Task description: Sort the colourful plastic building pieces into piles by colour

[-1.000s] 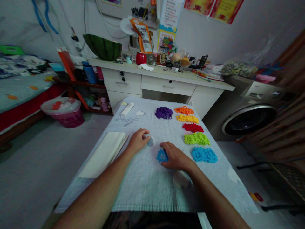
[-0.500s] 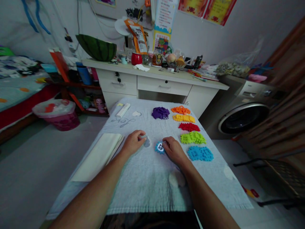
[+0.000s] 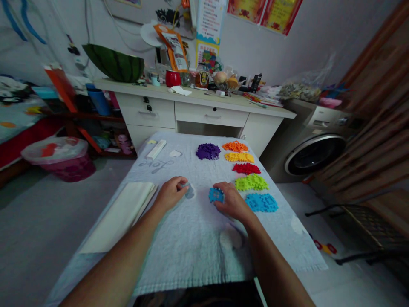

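My right hand point(image 3: 232, 200) grips a square blue building block point(image 3: 216, 195) with toothed edges, fingers at its far side and thumb at its near side, low over the cloth-covered table. To its right lies a pile of similar blue blocks point(image 3: 261, 202). My left hand point(image 3: 171, 196) rests on the cloth left of the block, fingers loosely curled, a small gap between thumb and forefinger, and nothing visible in it. Behind the blue pile, green blocks point(image 3: 252, 182), red blocks point(image 3: 246, 169), yellow blocks point(image 3: 239, 157) and orange blocks point(image 3: 235, 146) form separate heaps. Purple blocks point(image 3: 208, 151) lie farther left.
A folded cream cloth point(image 3: 118, 219) lies along the table's left side, with a white oblong object point(image 3: 156, 150) beyond it. Past the table's far edge stands a white desk point(image 3: 211, 113). A washing machine point(image 3: 315, 140) and a chair point(image 3: 361, 226) are on the right.
The blue block has turned: its white window-like pattern no longer shows, and my right thumb has come round its near edge. My left hand keeps its pose. The whole view has shifted slightly.
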The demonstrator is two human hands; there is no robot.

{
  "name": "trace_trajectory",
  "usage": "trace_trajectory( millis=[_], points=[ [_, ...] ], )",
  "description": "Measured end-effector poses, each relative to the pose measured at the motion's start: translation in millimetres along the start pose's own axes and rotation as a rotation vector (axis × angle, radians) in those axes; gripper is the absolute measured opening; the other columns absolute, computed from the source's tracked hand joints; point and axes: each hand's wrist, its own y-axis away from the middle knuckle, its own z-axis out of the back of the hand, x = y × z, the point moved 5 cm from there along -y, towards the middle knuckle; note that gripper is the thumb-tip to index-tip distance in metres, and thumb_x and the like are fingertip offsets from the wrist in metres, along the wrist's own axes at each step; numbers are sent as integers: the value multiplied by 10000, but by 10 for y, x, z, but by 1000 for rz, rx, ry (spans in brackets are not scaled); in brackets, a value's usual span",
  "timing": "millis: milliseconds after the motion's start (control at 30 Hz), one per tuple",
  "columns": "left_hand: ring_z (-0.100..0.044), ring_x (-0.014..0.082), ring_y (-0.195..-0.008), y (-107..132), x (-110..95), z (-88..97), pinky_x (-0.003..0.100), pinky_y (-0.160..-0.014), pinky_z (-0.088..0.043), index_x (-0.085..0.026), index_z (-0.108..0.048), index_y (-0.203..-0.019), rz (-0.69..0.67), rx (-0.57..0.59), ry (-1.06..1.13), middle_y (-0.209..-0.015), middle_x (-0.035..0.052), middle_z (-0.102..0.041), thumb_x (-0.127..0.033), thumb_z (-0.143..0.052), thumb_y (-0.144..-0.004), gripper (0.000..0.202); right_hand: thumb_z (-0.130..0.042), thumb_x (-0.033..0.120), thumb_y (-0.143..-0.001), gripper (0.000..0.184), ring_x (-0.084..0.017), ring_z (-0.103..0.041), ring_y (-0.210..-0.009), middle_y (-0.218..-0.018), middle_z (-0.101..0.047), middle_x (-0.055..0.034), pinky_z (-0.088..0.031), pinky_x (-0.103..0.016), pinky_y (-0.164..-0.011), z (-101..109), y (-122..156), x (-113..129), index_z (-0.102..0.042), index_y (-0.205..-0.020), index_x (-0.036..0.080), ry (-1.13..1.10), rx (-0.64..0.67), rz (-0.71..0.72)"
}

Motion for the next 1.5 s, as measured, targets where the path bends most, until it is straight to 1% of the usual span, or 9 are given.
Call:
trace_trajectory(
  millis=[233,433,633,767,900,1000,1100,1267,1500],
  points=[
    [-646,176,-717,-18,34,-21,298,-696,-505,-209,-641,-930,0,12,-15,-812,13,-694,-382,-596,-725,272,-565,148,-694,599,-275,-519,-1227,-1308,-579,-109,-350,-462,-1078,717,489,-647,-534,-1289,213,58,-54,-210],
    [-644,171,-727,-22,53,-31,287,-690,-501,-204,-643,-946,3,26,-43,-853,21,-706,-397,-587,-726,298,-517,118,-663,640,-283,-565,-1168,-1270,-610,-110,-408,-459,-1024,908,884,-1154,-532,-1292,235,175,-96,-378],
    [-643,187,-732,-22,33,-21,298,-697,-502,-196,-645,-944,35,49,-40,-829,25,-704,-456,-580,-711,355,-545,159,-709,600,-272,-550,-1199,-1279,-611,-112,-384,-443,-1054,885,978,-1220,-529,-1307,210,256,-84,-409],
    [-645,195,-727,-19,14,-13,311,-705,-503,-197,-648,-941,38,48,-32,-820,26,-704,-475,-576,-709,369,-573,253,-775,560,-269,-513,-1250,-1323,-583,-119,-371,-440,-1072,924,817,-968,-516,-1328,188,249,-137,-374],
    [-653,202,-734,-20,17,-15,320,-709,-505,-198,-652,-933,40,41,-29,-819,32,-706,-469,-581,-710,358,-556,236,-824,508,-232,-541,-1218,-1307,-595,-131,-383,-396,-1064,701,449,-416,-514,-1322,143,127,-54,-215],
    [-659,205,-738,-22,39,-13,323,-704,-510,-196,-653,-935,47,25,3,-822,36,-707,-465,-587,-718,352,-572,254,-852,476,-216,-597,-1117,-1207,-652,-123,-425,-367,-994,358,163,25,-525,-1312,144,63,103,-59],
    [-654,196,-737,-17,37,-3,323,-711,-514,-196,-648,-952,22,7,13,-844,35,-699,-448,-593,-744,332,-574,295,-877,428,-222,-595,-1096,-1192,-650,-125,-428,-354,-956,27,-76,283,-551,-1280,152,107,179,51],
    [-629,199,-856,31,-140,14,345,-804,-507,-199,-645,-955,-167,-49,-59,-979,54,-656,-436,-570,-823,282,-506,276,-925,226,-187,-597,-987,-1036,-654,-99,-426,-299,-879,-372,-372,251,-629,-1078,164,224,123,-30],
    [-556,254,-1058,207,-542,-122,420,-946,-451,-192,-589,-1106,-398,-128,-194,-1099,91,-607,-433,-632,-818,378,-509,263,-921,148,-177,-564,-937,-983,-618,-63,-407,-276,-818,-560,-423,167,-611,-1003,194,323,-10,-101]
  ],
)
